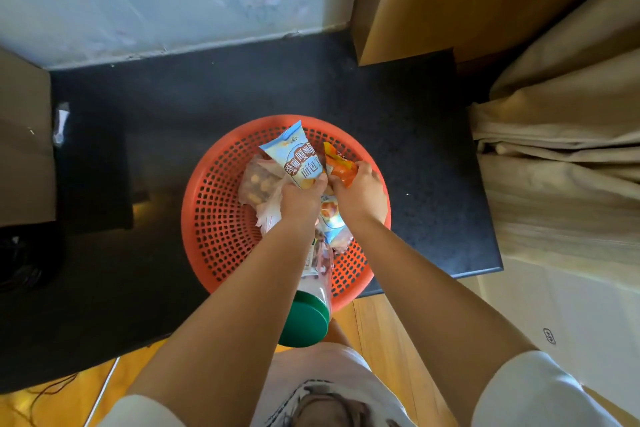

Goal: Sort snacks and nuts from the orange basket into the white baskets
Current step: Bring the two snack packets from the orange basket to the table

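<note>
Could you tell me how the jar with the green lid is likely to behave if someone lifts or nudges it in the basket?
The jar with the green lid looks rigid clear plastic, so it should hold its shape. It lies tilted over the orange basket's rim, so a nudge might roll or tip it out.

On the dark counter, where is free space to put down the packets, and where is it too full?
Free: the dark counter between the orange basket and the back wall, and the strip right of the basket toward the curtain. Crowded: inside the basket, where the left hand grips a blue packet, the right hand an orange packet, beside a green-lidded jar.
</note>
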Demonstrator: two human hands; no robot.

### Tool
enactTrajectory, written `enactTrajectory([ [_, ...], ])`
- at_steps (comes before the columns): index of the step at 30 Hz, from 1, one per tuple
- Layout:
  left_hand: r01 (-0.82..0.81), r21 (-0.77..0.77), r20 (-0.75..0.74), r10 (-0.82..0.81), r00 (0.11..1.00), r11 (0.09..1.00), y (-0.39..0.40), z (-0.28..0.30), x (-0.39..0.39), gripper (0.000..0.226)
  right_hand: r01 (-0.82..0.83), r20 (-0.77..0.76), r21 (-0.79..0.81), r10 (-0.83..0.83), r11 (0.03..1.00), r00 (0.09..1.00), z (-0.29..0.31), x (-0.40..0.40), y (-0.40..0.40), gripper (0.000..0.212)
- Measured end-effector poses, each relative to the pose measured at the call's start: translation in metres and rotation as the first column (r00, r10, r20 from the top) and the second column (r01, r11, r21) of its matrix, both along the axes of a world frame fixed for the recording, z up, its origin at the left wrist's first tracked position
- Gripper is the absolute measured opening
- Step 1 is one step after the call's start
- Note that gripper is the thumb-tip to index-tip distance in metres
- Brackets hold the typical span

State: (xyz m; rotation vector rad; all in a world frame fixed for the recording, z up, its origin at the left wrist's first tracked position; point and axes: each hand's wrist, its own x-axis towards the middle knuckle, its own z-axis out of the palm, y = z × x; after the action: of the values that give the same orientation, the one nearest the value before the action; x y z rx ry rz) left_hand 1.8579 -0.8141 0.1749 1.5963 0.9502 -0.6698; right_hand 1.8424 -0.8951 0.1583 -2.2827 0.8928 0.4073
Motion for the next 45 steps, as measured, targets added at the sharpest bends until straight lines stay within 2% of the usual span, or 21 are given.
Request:
enactTrajectory([
  [3,-0.002,0.013,0.024,0.001,1.0,1.0,0.003,0.001,-0.003,0.036,0.012,0.015,0.002,-0.012,1.0,1.0,0.001,-0.002,-0.001,0.038],
  [6,0.026,-0.005,0.09,-0.025,0.996,1.0,0.008,0.014,-0.009,0.036,0.091,0.07,0.039,-0.093,0.995,0.993,0.014,-0.011,-0.005,0.038],
  [8,0.084,-0.007,0.166,-0.081,0.983,0.996,0.015,0.028,-0.014,0.032,0.189,0.148,0.155,-0.212,0.97,0.966,0.029,-0.023,-0.008,0.032],
  [10,0.12,-0.023,0.278,-0.109,0.954,0.992,0.028,0.047,-0.02,0.016,0.3,0.242,0.336,-0.39,0.893,0.888,0.05,-0.04,-0.011,0.009],
  [11,0.133,-0.076,0.325,-0.101,0.94,0.988,0.036,0.059,-0.025,0.012,0.348,0.27,0.431,-0.487,0.833,0.831,0.063,-0.05,-0.011,0.003],
  [13,0.172,-0.244,0.37,-0.072,0.926,0.954,0.056,0.086,-0.036,0.021,0.409,0.263,0.619,-0.668,0.67,0.697,0.089,-0.075,-0.008,0.011],
  [16,0.286,-0.425,0.463,-0.065,0.884,0.859,0.091,0.122,-0.056,0.039,0.414,0.105,0.831,-0.835,0.373,0.54,0.124,-0.116,0.007,0.019],
  [18,0.381,-0.509,0.511,-0.085,0.855,0.772,0.116,0.14,-0.072,0.031,0.367,-0.032,0.918,-0.892,0.153,0.452,0.143,-0.149,0.025,0.034],
  [19,0.43,-0.527,0.533,-0.11,0.839,0.733,0.127,0.148,-0.081,0.025,0.339,-0.074,0.937,-0.907,0.079,0.416,0.152,-0.167,0.038,0.038],
  [21,0.516,-0.538,0.57,-0.164,0.805,0.666,0.149,0.157,-0.101,0.025,0.282,-0.1,0.959,-0.933,0.002,0.345,0.168,-0.2,0.065,0.037],
  [23,0.582,-0.532,0.567,-0.252,0.784,0.615,0.17,0.165,-0.123,0.026,0.247,-0.108,0.968,-0.963,-0.045,0.245,0.179,-0.238,0.096,0.035],
  [26,0.673,-0.518,0.532,-0.417,0.737,0.528,0.191,0.176,-0.154,0.047,0.201,-0.131,0.973,-0.988,-0.113,0.079,0.188,-0.297,0.144,0.039],
  [29,0.764,-0.497,0.52,-0.563,0.642,0.411,0.199,0.183,-0.193,0.04,0.139,-0.149,0.978,-0.987,-0.156,-0.061,0.196,-0.36,0.186,0.054],
  [31,0.799,-0.487,0.497,-0.641,0.585,0.351,0.198,0.184,-0.219,0.036,0.133,-0.102,0.984,-0.985,-0.12,-0.139,0.202,-0.399,0.209,0.069],
  [33,0.844,-0.473,0.492,-0.719,0.491,0.252,0.194,0.186,-0.251,0.037,0.199,0.015,0.979,-0.969,-0.035,-0.247,0.204,-0.441,0.232,0.079],
  [35,0.883,-0.443,0.497,-0.778,0.384,0.153,0.191,0.191,-0.284,0.046,0.278,0.093,0.961,-0.932,-0.009,-0.351,0.206,-0.479,0.255,0.068],
  [38,0.921,-0.388,0.516,-0.839,0.175,-0.046,0.189,0.196,-0.345,0.049,0.367,0.158,0.929,-0.861,-0.036,-0.483,0.209,-0.54,0.293,0.051],
  [42,0.898,-0.352,0.536,-0.844,-0.037,-0.263,0.199,0.2,-0.433,0.04,0.462,0.226,0.881,-0.768,-0.101,-0.6,0.213,-0.616,0.343,0.057],
  [45,0.865,-0.324,0.534,-0.829,-0.167,-0.383,0.221,0.199,-0.505,0.04,0.492,0.259,0.853,-0.677,-0.175,-0.689,0.215,-0.678,0.387,0.058],
])
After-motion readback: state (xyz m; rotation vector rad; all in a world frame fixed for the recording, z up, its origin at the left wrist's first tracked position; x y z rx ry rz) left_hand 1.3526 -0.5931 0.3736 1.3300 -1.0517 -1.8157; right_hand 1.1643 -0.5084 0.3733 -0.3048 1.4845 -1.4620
